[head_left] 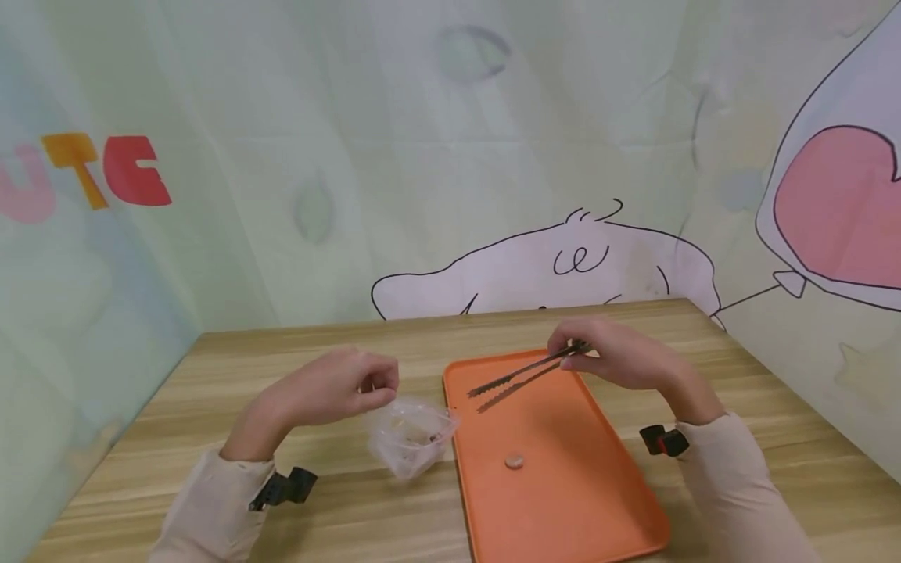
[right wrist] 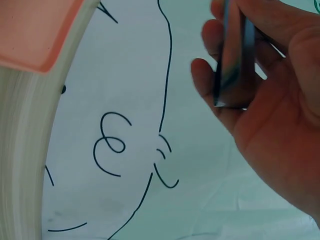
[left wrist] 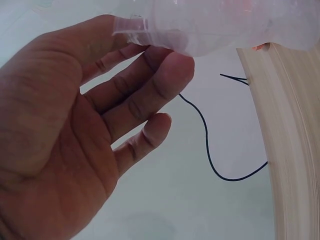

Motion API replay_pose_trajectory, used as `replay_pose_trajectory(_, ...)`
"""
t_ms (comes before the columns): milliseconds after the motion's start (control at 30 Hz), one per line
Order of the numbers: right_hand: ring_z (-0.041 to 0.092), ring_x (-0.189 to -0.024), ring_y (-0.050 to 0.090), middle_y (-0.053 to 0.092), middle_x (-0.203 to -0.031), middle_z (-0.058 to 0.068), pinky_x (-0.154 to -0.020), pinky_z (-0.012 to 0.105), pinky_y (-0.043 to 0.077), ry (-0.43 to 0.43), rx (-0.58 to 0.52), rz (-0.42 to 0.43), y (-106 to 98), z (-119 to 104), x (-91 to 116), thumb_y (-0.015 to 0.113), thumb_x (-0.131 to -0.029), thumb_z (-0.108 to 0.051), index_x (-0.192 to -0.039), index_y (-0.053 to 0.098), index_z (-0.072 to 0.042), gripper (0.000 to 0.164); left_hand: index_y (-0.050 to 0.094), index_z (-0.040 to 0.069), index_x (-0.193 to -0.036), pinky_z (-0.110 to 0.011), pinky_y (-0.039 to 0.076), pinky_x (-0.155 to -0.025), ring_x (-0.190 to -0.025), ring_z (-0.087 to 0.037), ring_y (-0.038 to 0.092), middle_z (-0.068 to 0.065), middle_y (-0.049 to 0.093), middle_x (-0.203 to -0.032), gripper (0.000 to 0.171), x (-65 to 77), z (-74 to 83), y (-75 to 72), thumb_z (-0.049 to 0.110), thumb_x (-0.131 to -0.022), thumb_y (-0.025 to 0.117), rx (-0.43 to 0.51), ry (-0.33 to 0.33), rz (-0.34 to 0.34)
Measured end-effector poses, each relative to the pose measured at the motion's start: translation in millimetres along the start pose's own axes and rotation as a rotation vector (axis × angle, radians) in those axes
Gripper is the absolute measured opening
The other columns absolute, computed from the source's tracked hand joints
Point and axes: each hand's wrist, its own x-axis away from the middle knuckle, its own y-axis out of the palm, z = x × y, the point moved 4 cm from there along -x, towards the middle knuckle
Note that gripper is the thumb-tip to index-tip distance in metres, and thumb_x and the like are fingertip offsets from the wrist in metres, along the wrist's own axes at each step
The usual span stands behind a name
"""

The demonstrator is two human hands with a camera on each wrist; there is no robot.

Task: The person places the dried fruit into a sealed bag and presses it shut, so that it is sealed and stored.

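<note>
Between thumb and fingers, my left hand (head_left: 336,385) pinches the edge of a clear plastic bag (head_left: 413,438), also visible at the top of the left wrist view as a clear film (left wrist: 215,27). The bag hangs open at the tray's left side, with some small bits inside. My right hand (head_left: 619,356) grips metal tongs (head_left: 528,377) near their joined end. Their serrated tips point left over the orange tray (head_left: 556,516), spread apart with nothing between them. A small, round, brownish-grey piece (head_left: 515,462) lies on the tray below the tips.
The tray lies on a wood-grain table (head_left: 352,508), with its raised rim to the right of the bag. Behind the table hangs a pale green printed curtain (head_left: 317,156) with a cartoon figure. Each wrist carries a dark strap-on device (head_left: 285,489).
</note>
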Motion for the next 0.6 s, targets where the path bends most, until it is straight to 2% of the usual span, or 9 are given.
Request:
replay_pose_trajectory(267,0.009,-0.081,0.059,0.062,-0.086,-0.011,-0.073,0.03,0.05,0.041,0.007,-0.147,1.4,5.6,9.3,0.072,-0.089,0.0,-0.091,0.066,-0.018,0.019,0.063,0.02,-0.085,-0.025,0.046,-0.06,-0.066,-0.005,0.05,0.012,0.055,-0.072,0.015,2.6,-2.0,-2.4,0.011,-0.096,0.065,-0.01,-0.006,0.01)
replay_pose_trajectory(600,0.008,-0.075,0.054,0.062,-0.082,-0.007,-0.068,0.027,0.047,0.115,-0.057,-0.261,10.0,14.6,12.0,0.072,-0.084,0.003,-0.087,0.067,-0.017,0.021,0.062,0.019,-0.086,-0.025,0.044,-0.059,-0.063,-0.004,0.047,0.012,0.054,-0.071,0.014,5.1,-4.6,-4.3,0.01,-0.097,0.064,0.016,-0.041,0.003)
